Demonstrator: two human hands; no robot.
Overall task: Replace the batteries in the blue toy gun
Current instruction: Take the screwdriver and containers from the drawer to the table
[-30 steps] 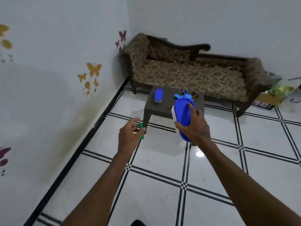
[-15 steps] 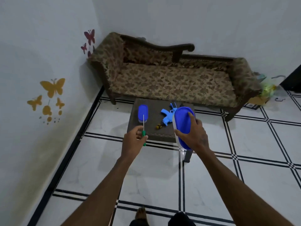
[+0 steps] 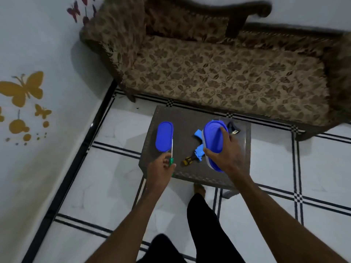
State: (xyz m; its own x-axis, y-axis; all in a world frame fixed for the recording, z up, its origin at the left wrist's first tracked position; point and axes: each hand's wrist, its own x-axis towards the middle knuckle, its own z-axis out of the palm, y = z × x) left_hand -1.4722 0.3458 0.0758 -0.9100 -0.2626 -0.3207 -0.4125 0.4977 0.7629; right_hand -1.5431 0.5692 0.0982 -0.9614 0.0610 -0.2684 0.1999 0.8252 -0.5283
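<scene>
Now standing over table (image 3: 190, 173), nearer than before, left hand (image 3: 159, 168) gripping screwdriver (image 3: 171, 151), right hand (image 3: 226, 150) holding box (image 3: 212, 135) above gun (image 3: 199, 149); battery swap not begun.

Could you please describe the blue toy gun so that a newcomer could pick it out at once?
Find the small brown table before the sofa. The toy gun lies near its middle, partly behind the held blue box. It is light blue and angular; the lid is a darker oval.
</scene>
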